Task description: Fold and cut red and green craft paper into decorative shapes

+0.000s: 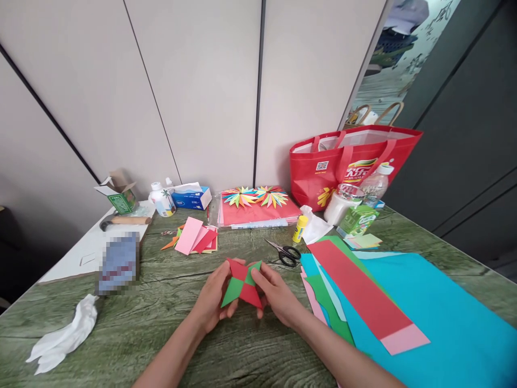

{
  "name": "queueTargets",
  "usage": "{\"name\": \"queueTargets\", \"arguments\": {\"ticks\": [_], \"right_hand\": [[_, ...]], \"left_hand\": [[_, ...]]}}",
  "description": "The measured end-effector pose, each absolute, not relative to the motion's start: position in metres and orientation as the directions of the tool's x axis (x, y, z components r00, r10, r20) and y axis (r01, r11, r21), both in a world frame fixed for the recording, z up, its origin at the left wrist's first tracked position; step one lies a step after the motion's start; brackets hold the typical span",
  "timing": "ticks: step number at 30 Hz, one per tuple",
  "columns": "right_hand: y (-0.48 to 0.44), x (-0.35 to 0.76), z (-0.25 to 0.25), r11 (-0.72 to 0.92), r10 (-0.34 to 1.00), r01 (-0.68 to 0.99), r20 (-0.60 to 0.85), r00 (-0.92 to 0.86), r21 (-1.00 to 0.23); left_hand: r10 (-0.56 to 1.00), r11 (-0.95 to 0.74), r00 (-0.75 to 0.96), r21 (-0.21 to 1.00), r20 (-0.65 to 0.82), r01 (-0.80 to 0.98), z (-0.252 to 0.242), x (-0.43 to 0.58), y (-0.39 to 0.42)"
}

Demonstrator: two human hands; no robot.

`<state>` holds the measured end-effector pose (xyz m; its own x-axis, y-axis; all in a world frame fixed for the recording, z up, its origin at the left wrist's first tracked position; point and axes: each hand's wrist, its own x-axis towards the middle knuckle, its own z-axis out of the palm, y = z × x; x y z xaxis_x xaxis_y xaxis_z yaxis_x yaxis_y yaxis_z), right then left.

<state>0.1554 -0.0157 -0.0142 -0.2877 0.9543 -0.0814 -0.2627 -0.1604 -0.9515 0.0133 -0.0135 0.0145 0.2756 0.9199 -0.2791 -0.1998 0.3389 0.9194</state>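
Observation:
A folded red and green paper star (243,282) with pointed tips is held up between both hands, over the middle of the table. My left hand (212,295) grips its left side, fingers partly behind the paper. On the other side, my right hand (276,292) pinches the green upper tip with the thumb on top. Just beyond the right hand lie black-handled scissors (288,255), and a yellow glue stick (299,229) stands behind them. Pink and red paper pieces (192,236) sit in a small pile beyond the left hand.
Blue paper sheets (428,302) and a red strip (359,291) cover the right side. At the back are multicoloured paper stars (255,197), a red bag (315,178), a tissue pack (191,197) and a white bottle (162,200). A crumpled tissue (64,337) lies left.

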Motion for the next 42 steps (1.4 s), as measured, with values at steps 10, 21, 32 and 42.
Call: {"name": "queueTargets", "arguments": {"ticks": [10, 21, 32, 42], "right_hand": [[-0.031, 0.140, -0.017, -0.120, 0.993, -0.192, -0.115, -0.040, -0.974], [-0.036, 0.132, -0.023, -0.142, 0.987, -0.164, -0.153, 0.055, -0.976], [-0.013, 0.157, -0.014, 0.091, 0.995, -0.174, 0.081, 0.063, -0.980], [-0.012, 0.163, -0.005, -0.088, 0.988, -0.273, -0.048, -0.149, -0.958]], "left_hand": [[0.960, 0.277, 0.139, 0.887, -0.242, -0.370, 0.007, 0.030, -0.028], [0.949, 0.298, 0.040, 0.852, -0.312, -0.431, 0.006, 0.037, -0.034], [0.991, 0.135, 0.014, 0.965, -0.135, -0.227, 0.012, 0.018, -0.017], [0.988, 0.155, 0.065, 0.913, -0.141, -0.376, 0.011, 0.009, -0.006]]}}
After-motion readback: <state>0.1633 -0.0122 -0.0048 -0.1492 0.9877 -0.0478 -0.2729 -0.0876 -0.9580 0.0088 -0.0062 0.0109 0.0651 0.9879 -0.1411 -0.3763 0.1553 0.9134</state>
